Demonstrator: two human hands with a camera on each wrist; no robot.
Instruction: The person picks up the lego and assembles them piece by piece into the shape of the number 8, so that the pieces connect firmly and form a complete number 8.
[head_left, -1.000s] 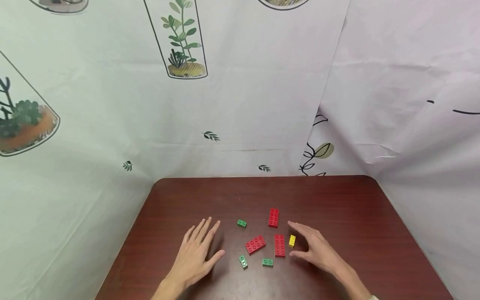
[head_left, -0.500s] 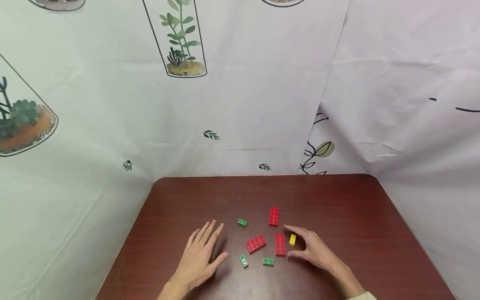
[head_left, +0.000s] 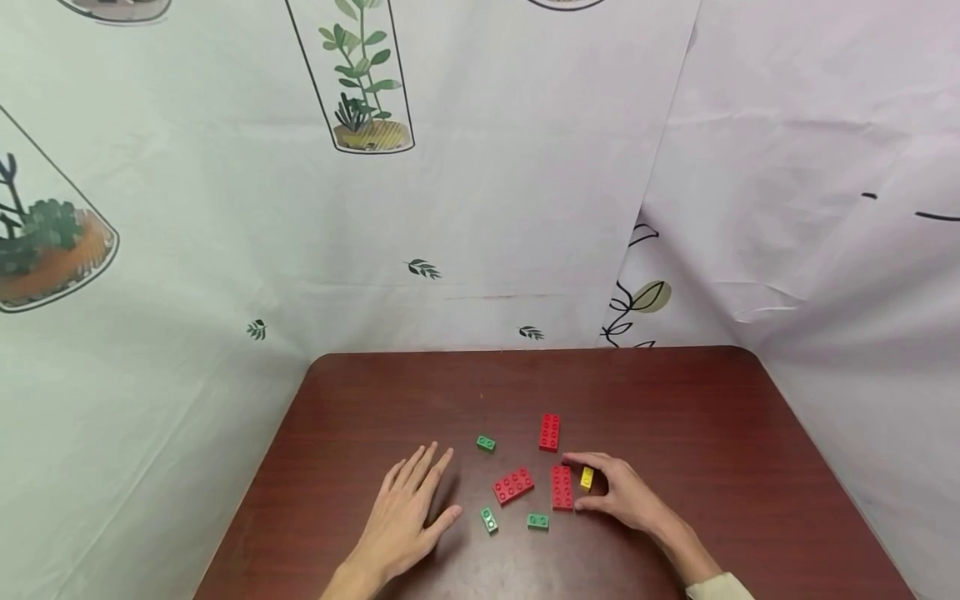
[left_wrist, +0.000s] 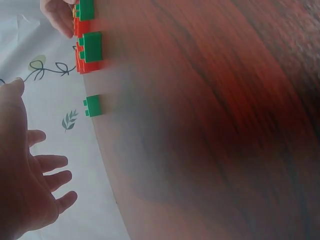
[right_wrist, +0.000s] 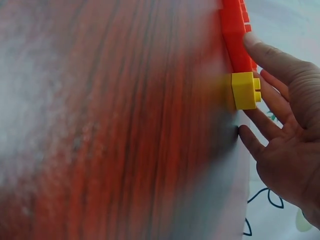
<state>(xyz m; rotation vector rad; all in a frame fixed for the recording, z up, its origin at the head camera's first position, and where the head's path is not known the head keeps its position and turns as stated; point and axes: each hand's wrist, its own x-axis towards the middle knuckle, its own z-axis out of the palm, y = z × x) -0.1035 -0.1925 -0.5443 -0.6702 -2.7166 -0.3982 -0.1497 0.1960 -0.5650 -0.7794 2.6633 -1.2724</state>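
Several toy bricks lie on a dark red-brown table (head_left: 675,400). My right hand (head_left: 609,492) cups a small yellow brick (head_left: 587,477) (right_wrist: 246,90), index finger arched past its far side, thumb at the end of a red brick (head_left: 561,487) (right_wrist: 236,35). The fingers (right_wrist: 272,122) reach behind the yellow brick without clearly pinching it. My left hand (head_left: 408,508) (left_wrist: 25,175) lies flat with straight fingers, left of a tilted red brick (head_left: 513,486) and a green brick (head_left: 489,520).
A third red brick (head_left: 550,432) lies farther back, a green brick (head_left: 486,443) (left_wrist: 92,106) to its left, and another green brick (head_left: 537,522) near the front. Printed cloth walls (head_left: 480,208) close in the table's back and sides.
My right hand has slid left and its fingers have curved in around the yellow brick. The left hand has shifted slightly right and stays flat. No brick has moved.
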